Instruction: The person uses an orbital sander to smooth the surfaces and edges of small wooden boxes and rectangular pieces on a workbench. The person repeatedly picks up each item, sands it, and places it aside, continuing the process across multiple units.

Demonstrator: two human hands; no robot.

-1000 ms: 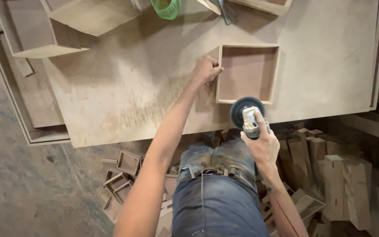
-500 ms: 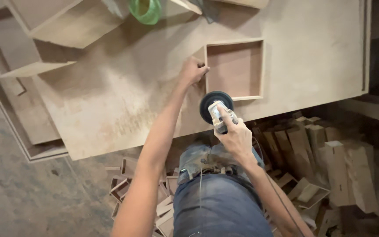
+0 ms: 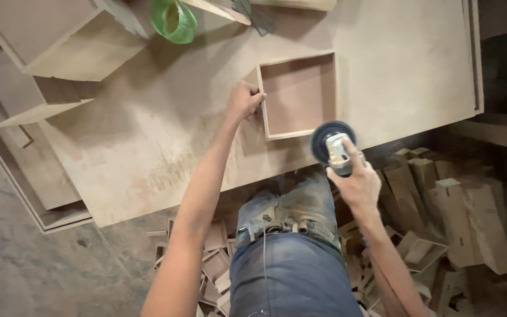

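An open square wooden box (image 3: 298,94) lies on a big plywood sheet (image 3: 165,141) that serves as the worktop. My left hand (image 3: 243,101) grips the box's left wall. My right hand (image 3: 356,179) holds a small power sander (image 3: 333,142) with a round dark pad, which hangs at the worktop's front edge, just below the box's lower right corner. Whether the pad touches the box cannot be told.
Larger open wooden boxes (image 3: 48,53) stand at the back left beside a green plastic container (image 3: 174,20). Flat panels (image 3: 24,176) lean low on the left. Many wood offcuts and small frames (image 3: 441,205) are heaped on the floor around my legs.
The sander in my right hand has shifted a little relative to the box's front corner. My left hand stays on the box's left wall. The view has shifted slightly.
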